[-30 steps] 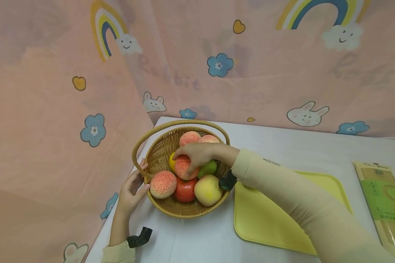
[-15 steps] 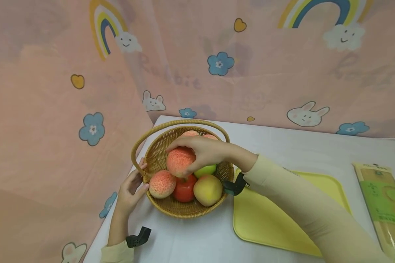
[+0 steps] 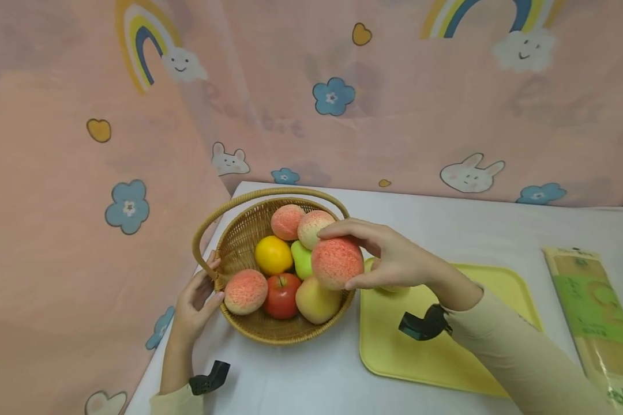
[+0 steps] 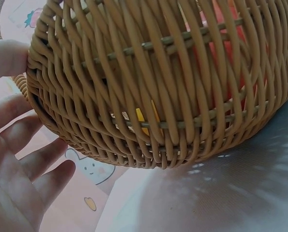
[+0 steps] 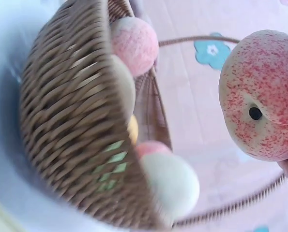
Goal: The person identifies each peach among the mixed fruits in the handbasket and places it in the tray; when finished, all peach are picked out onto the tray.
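Note:
In the head view my right hand (image 3: 389, 253) holds a speckled pink peach (image 3: 337, 263) between thumb and fingers, above the right rim of a wicker basket (image 3: 275, 337). The right wrist view shows that peach (image 5: 265, 96) raised beside the basket, a dark hole in its end. My left hand (image 3: 189, 311) holds the basket's left side near the handle base; in the left wrist view its fingers (image 4: 49, 181) spread along the wicker. Inside lie more peaches (image 3: 246, 291), a red apple (image 3: 282, 297), a yellow fruit (image 3: 273, 255), a green fruit (image 3: 301, 259) and a pale yellow fruit (image 3: 316, 302).
Right of the basket, a yellow tray (image 3: 410, 357) lies on the white table. A yellowish fruit (image 3: 394, 288) sits on it, mostly hidden by my right hand. A green-labelled package (image 3: 594, 311) lies farther right. The basket's handle (image 3: 270, 191) arches up at the back.
My right hand has lifted the peach out from among the fruit and carried it right, over the basket's rim. My left hand stays at the basket's left side. The head view has shifted slightly.

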Tool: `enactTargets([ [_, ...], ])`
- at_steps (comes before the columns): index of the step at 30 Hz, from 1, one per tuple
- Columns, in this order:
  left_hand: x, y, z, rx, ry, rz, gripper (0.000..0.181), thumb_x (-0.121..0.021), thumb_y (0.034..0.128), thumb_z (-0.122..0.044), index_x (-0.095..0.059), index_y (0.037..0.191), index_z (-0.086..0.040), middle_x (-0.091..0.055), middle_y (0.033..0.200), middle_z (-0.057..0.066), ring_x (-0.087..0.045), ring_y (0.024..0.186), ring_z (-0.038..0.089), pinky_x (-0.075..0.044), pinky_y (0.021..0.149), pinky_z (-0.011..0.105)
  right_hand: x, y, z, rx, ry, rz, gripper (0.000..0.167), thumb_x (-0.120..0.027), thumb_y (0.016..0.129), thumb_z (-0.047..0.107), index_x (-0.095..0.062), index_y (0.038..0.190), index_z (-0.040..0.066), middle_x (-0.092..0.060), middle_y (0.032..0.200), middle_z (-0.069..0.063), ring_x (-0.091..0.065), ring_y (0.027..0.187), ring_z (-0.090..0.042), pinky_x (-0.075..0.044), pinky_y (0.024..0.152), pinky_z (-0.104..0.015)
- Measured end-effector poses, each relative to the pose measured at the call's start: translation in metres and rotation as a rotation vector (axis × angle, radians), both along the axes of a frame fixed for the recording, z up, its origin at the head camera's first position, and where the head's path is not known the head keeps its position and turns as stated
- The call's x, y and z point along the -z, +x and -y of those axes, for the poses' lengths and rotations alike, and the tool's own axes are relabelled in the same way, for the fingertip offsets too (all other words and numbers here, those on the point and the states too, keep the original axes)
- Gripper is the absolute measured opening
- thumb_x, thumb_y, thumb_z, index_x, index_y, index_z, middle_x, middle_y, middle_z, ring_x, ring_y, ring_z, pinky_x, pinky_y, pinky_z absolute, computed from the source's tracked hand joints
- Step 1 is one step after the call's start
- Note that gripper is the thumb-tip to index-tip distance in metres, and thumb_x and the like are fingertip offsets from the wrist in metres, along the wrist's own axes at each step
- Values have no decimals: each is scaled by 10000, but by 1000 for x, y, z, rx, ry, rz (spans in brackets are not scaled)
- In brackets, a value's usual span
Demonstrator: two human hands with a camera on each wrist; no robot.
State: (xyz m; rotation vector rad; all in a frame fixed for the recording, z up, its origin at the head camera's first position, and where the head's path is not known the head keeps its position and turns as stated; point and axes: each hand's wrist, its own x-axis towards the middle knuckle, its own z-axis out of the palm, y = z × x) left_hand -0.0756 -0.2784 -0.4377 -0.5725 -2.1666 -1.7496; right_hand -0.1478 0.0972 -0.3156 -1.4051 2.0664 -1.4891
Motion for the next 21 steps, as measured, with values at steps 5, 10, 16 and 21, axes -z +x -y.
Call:
enactTargets([
  [5,0,0,0,6,4,6,556,-518,810,177,-383,1349,157,-220,1523,278,-373,1375,126,-365,1065,185,19,11,-35,96,-88,30,729,-776,709,-60,-451,1359,2,-472,1370,-111,-463,1261,-160,-466,1000,-272],
  [10,-1,1,-1,19,29,5,562,-515,803,190,-372,1346,173,-194,1521,300,-359,1384,131,-359,1071,189,43,19,-71,198,-152,12,763,-745,667,-174,-424,1352,-72,-467,1369,-114,-463,1256,-141,-424,1026,-209],
  [16,-1,1,0,24,33,-1,559,-510,803,191,-373,1345,173,-197,1523,291,-360,1385,136,-359,1070,186,68,26,-109,343,-143,-10,761,-704,665,-228,-399,1351,-104,-445,1367,-136,-460,1245,-97,-402,1014,-143],
  [21,1,0,0,29,35,-11,558,-502,801,195,-380,1346,168,-203,1517,300,-361,1384,134,-358,1069,181,92,27,-131,466,-112,-4,745,-698,682,-217,-397,1352,-96,-454,1362,-54,-465,1228,-39,-396,990,-98],
])
